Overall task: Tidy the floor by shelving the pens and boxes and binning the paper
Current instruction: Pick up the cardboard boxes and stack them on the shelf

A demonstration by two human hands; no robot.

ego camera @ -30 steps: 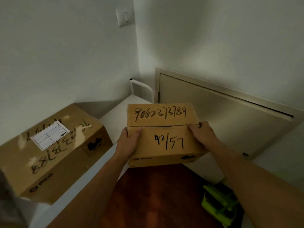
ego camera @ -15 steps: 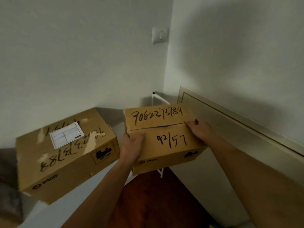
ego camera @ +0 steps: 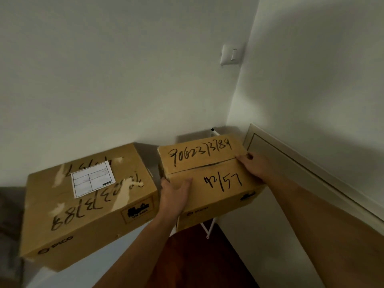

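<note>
A small brown cardboard box [ego camera: 207,175] with black handwritten numbers is held between both hands, over the right end of the white shelf top [ego camera: 108,254]. My left hand [ego camera: 174,196] grips its left side, thumb on the lid. My right hand [ego camera: 253,165] grips its right edge, fingers over the top. A larger cardboard box [ego camera: 83,206] with a white label stands on the shelf just left of it, close to touching. Whether the small box rests on the shelf is hidden.
White walls meet in a corner behind the boxes, with a light switch [ego camera: 230,54] high up. A beige framed panel [ego camera: 307,173] leans along the right wall. A white metal frame leg [ego camera: 209,227] shows under the small box above the dark red-brown floor [ego camera: 197,260].
The view swung left and up, so the green thing on the floor left the frame. Both hands carried the small box closer to the larger box on the shelf.
</note>
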